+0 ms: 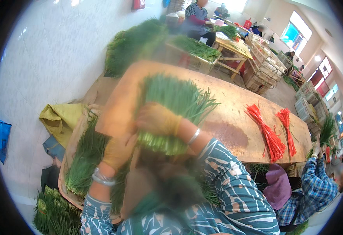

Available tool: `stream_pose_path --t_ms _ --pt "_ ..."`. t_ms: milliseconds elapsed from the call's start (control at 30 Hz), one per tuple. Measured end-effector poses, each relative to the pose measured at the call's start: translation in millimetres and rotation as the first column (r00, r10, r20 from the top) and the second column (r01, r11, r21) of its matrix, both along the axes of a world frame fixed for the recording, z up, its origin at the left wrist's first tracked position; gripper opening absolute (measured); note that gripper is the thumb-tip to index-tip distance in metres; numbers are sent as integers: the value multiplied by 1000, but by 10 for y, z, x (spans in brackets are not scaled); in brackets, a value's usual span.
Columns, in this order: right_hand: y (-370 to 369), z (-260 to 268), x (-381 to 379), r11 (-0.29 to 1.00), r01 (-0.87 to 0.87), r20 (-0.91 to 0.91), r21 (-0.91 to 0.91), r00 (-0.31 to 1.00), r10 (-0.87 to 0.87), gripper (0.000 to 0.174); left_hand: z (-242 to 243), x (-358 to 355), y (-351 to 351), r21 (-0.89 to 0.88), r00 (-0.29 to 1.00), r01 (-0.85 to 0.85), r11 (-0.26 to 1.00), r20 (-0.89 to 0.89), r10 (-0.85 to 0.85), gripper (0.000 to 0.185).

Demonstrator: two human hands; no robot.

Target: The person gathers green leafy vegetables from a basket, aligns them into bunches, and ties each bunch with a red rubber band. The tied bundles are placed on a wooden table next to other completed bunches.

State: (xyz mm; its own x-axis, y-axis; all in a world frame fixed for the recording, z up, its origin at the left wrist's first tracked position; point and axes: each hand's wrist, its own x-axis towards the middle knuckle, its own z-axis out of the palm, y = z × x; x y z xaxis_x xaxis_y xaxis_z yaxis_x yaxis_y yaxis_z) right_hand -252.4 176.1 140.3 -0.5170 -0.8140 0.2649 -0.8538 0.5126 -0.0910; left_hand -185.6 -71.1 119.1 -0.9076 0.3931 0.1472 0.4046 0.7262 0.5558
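Note:
A thick bunch of green chive-like stalks (171, 94) lies at the near edge of the wooden table (224, 111), leafy tips away from me and pale cut ends toward me. My right hand (159, 119), in a yellowish glove, is wrapped across its lower part, the fingers blurred. Just to the left, by the table edge, my left hand (118, 151), gloved alike, has its fingertips close to the bunch's left side. Whether those fingers grip anything is hidden by blur. Beneath the left forearm, a crate (62, 183) holds more long green stalks (82, 167).
Two bundles of red ties, a larger one (266, 135) and a smaller one (287, 130), lie on the table's right half. A co-worker in a plaid shirt (318, 182) sits at right. Stalks are piled (133, 44) by the wall; stacked crates (261, 70) stand beyond.

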Motion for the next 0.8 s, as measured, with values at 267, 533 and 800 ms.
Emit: stream_pose_path --t_ms 267,533,800 --pt "-51 22 10 998 25 -67 -53 997 -29 37 336 -404 244 379 983 92 921 116 -146 81" --pt "234 296 4 757 370 725 -539 660 194 50 388 -632 552 269 924 285 920 179 -339 109" --pt "560 309 446 976 206 96 -75 975 -198 64 176 -708 664 -152 913 407 900 69 -401 67"
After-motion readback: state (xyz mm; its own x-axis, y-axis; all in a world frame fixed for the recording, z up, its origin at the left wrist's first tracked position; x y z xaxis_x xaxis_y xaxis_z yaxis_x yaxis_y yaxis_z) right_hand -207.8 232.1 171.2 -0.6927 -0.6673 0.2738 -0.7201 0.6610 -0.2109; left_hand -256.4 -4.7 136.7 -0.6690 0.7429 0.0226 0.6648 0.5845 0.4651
